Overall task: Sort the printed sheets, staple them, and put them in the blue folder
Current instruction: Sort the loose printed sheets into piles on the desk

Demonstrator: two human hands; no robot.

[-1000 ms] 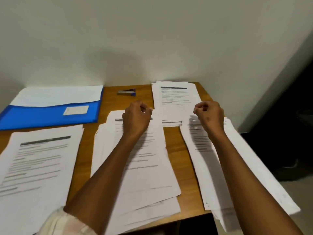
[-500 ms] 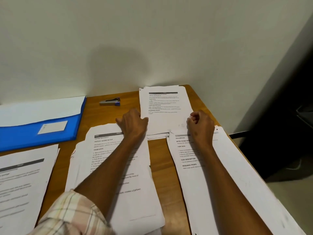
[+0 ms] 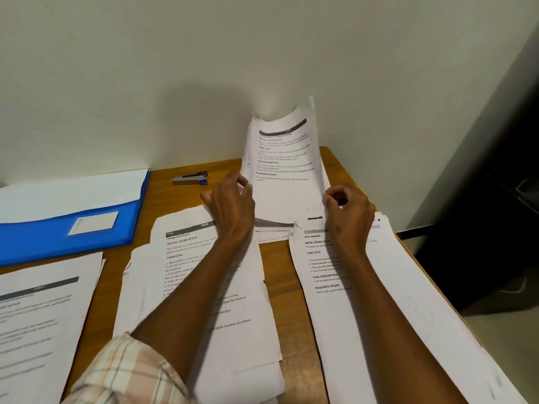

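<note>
A set of printed sheets point(image 3: 284, 161) stands raised off the far stack, its top curling toward the wall. My left hand point(image 3: 230, 204) pinches its left edge and my right hand point(image 3: 347, 208) pinches its lower right edge. Under it lie more sheets of the far stack point(image 3: 271, 230). Other printed piles lie flat: a middle pile point(image 3: 189, 252) under my left forearm, a right pile point(image 3: 361, 304) under my right forearm, a left pile point(image 3: 38, 310). The blue folder point(image 3: 70, 223) lies at the left with white paper in it. A small grey and blue stapler point(image 3: 191, 178) sits behind the middle pile.
The wooden table point(image 3: 277, 263) stands against a pale wall. Its right edge runs along the right pile, which overhangs it; beyond it is a dark gap and floor. Bare wood shows between the middle and right piles.
My two hands, empty and curled a second ago, came down on the far stack, took its top sheets by the edges and lifted them upright. The view moved closer.
</note>
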